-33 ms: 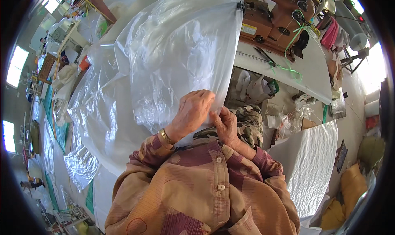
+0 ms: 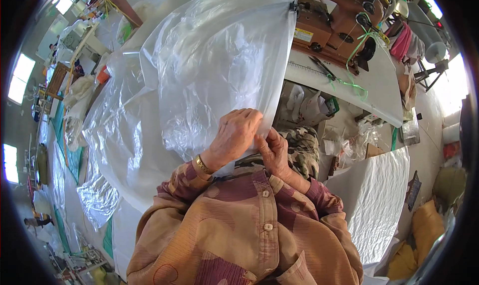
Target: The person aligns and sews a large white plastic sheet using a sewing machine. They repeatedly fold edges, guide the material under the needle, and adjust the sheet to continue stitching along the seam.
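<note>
A large sheet of clear plastic film (image 2: 209,75) spreads in front of me, crinkled and shiny. Its long right edge runs up to the brown sewing machine (image 2: 329,23), where it reaches the presser area. At the near end of that edge, my left hand (image 2: 234,135) lies over the film with its fingers bent down onto it. Just to the right, my right hand (image 2: 274,152) pinches the same edge between thumb and fingers. The two hands almost touch. Their fingertips are partly hidden by the film and by each other.
Black scissors (image 2: 322,68) and green string (image 2: 357,90) lie on the white machine table (image 2: 384,95) to the right. Below it stands an open bin (image 2: 312,105) holding white scraps. White sheeting (image 2: 374,200) hangs at my right side. More film drapes far to the left.
Almost nothing differs. The whole view has shifted very slightly; both hands keep their hold at the film's edge.
</note>
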The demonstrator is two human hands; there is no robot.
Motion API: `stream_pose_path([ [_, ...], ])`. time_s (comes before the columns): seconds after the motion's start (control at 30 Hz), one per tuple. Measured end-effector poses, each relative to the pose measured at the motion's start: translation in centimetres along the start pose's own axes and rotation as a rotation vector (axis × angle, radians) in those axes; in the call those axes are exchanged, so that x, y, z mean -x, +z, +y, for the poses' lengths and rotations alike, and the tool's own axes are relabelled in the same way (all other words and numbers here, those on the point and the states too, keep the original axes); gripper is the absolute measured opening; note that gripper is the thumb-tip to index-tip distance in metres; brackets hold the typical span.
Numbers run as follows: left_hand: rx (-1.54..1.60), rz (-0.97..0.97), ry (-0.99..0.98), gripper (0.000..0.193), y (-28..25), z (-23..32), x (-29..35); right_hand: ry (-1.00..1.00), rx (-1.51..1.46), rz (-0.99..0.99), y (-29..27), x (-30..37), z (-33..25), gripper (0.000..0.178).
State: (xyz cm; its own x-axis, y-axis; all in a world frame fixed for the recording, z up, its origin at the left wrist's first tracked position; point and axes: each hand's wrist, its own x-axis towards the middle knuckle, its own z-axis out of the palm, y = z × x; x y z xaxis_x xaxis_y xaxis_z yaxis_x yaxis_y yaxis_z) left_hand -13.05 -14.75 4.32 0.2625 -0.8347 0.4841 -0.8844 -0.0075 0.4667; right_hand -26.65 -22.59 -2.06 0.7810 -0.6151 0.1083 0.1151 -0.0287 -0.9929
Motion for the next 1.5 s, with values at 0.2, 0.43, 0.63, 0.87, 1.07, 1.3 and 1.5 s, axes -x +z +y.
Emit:
stream_pose_path([
  [0.2, -0.066, -0.025, 0.029, 0.008, -0.3, 0.6, 1.3, -0.35, 0.326, -0.01, 0.2, 0.1, -0.3, 0.01],
  [0.43, 0.4, -0.001, -0.402, 0.027, 0.3, 0.3, 2.4, -0.375, 0.392, -0.024, 0.7, 0.6, 0.8, 0.015],
  [0.63, 0.255, 0.047, -0.254, 0.02, 0.8, -0.5, 3.0, -0.351, 0.421, -0.019, 0.8, 0.7, 1.1, 0.016],
  [0.87, 0.034, 0.01, 0.01, 0.019, -0.4, 0.4, 2.5, -0.592, 0.516, -0.024, 0.8, 0.1, 0.4, 0.016],
  [1.07, 0.229, -0.064, -0.08, 0.01, -0.7, -0.4, 2.5, -0.633, 0.682, -0.119, 0.8, 0.0, 0.1, 0.018],
  [1.3, 0.475, -0.088, -0.262, 0.009, -0.3, -1.6, 3.3, -0.783, 0.766, -0.275, 0.0, -1.9, -0.7, 0.015],
  [1.5, 0.495, 0.025, -0.381, 0.018, -0.5, -0.2, 4.0, -0.156, 0.147, -0.008, -2.8, -5.9, 0.3, 0.03],
])
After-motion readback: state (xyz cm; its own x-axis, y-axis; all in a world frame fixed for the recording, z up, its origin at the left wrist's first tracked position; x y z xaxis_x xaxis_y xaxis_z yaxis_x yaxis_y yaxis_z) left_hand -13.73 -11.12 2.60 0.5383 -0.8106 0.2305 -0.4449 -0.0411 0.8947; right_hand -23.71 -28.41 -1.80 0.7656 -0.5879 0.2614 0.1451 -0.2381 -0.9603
